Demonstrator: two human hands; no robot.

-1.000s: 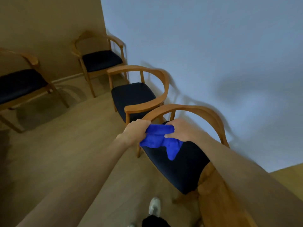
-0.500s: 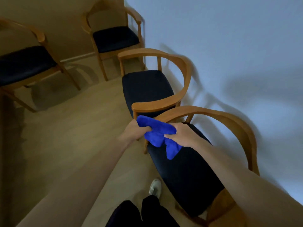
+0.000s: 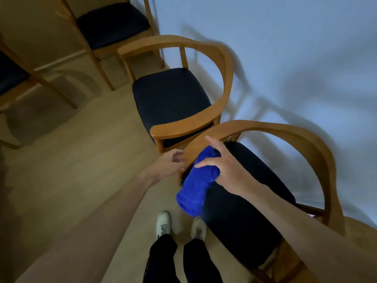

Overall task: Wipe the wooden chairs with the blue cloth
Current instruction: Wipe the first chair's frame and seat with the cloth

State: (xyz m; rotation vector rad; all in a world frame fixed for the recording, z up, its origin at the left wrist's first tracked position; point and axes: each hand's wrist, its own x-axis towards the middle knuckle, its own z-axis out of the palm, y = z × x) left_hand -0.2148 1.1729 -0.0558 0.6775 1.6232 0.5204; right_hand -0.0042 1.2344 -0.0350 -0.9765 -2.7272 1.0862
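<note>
my right hand [image 3: 228,170] grips blue cloth [image 3: 196,184] over near chair [image 3: 306,144] seat front, by its armrest | my left hand [image 3: 169,164] loose, empty, beside armrest tip | risk: thumb-side hold looks light, hanging end may slip to floor [image 3: 71,160]

The cloth [image 3: 199,183] is plain bright blue. The chairs [image 3: 222,78] have honey-brown wood frames and dark navy seats [image 3: 169,99]. The wall [image 3: 295,48] is pale blue, the floor [image 3: 71,160] light tan.

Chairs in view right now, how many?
4: nearest chair under both hands, second chair beside it along the wall, third chair in the corner, fourth chair cut off at left. Others may sit outside the frame.
</note>
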